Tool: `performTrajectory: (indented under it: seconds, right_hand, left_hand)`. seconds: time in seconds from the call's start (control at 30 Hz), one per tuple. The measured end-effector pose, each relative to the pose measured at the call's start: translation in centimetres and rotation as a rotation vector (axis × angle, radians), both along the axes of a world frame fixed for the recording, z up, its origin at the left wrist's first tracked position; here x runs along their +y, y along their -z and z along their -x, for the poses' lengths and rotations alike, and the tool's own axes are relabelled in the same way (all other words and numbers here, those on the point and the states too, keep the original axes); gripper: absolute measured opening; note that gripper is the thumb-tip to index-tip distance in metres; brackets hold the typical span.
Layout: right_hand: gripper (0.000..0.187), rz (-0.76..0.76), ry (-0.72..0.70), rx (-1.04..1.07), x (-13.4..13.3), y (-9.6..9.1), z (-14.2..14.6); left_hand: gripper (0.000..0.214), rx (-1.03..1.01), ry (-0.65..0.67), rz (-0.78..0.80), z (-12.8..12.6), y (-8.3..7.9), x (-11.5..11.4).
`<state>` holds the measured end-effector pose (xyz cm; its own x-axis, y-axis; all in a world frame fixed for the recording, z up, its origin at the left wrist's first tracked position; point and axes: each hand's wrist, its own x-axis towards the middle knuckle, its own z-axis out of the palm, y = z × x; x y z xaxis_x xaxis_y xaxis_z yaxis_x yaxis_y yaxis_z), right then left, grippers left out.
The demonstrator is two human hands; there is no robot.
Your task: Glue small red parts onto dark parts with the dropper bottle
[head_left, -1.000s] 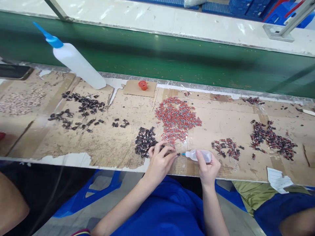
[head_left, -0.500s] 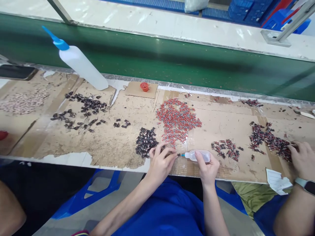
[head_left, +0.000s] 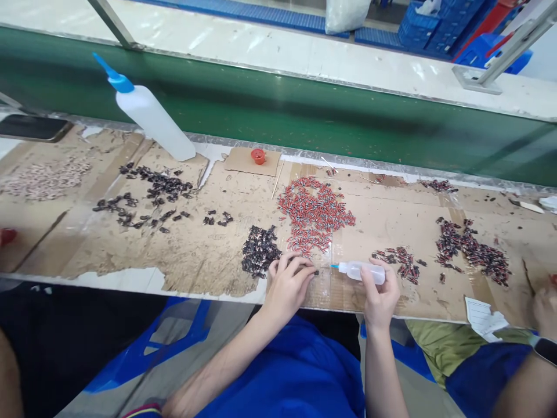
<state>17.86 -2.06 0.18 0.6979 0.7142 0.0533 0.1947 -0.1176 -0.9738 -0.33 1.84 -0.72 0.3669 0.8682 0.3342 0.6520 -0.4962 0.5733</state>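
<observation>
My left hand (head_left: pixel 289 283) pinches a small black part (head_left: pixel 316 272) between thumb and fingers, low over the cardboard. My right hand (head_left: pixel 379 290) is wrapped round a small clear squeeze bottle (head_left: pixel 362 273) lying level, its thin blue tip (head_left: pixel 335 266) turned left toward the black part, with a gap between them. Just left of my left hand is a heap of black parts (head_left: pixel 261 249). Beyond both hands spreads a larger pile of small red parts (head_left: pixel 314 206). Right of the bottle lies a cluster of mixed red and black pieces (head_left: pixel 404 264).
A large white bottle with a blue nozzle (head_left: pixel 154 123) leans at the back left. A red cup (head_left: pixel 258 156) sits on a cardboard piece. More dark parts (head_left: pixel 167 186) lie left, and red-black parts (head_left: pixel 474 249) right. A co-worker's hand (head_left: pixel 546 310) is at the right edge.
My right hand has drawn the squeeze bottle back to the right, so its tip is now apart from the black part. The co-worker's hand has left the right-hand pile.
</observation>
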Motion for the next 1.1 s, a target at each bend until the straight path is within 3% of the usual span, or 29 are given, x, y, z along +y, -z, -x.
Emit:
performTrajectory:
  seconds: [0.13, 0.23, 0.33, 0.47, 0.73, 1.1]
  right_hand:
    - [0.033, 0.120, -0.122, -0.395, -0.1, -0.8, -0.9]
    - [0.031, 0.074, -0.116, -0.740, 0.5, -1.7, -1.3]
    - [0.022, 0.006, -0.153, -0.858, 1.6, -2.5, -0.7]
    - [0.019, 0.051, -0.305, -0.809, 3.5, -2.4, 1.3]
    - [0.030, 0.277, -0.387, -0.773, 6.2, -0.8, 3.1]
    - [0.017, 0.031, -0.656, -0.124, 5.3, -2.6, 3.1]
  left_hand:
    - [0.015, -0.007, -0.008, 0.014, 0.6, 0.4, 0.0]
    - [0.015, -0.069, -0.045, 0.027, 2.0, 0.4, 0.4]
    - [0.016, -0.193, -0.036, 0.051, 3.3, -0.2, 0.8]
    - [0.017, -0.335, 0.010, 0.078, 3.7, -1.3, 1.1]
    - [0.019, -0.445, -0.012, 0.103, 3.3, -1.7, 1.1]
    - [0.016, -0.514, -0.073, 0.147, 1.6, -1.3, 1.8]
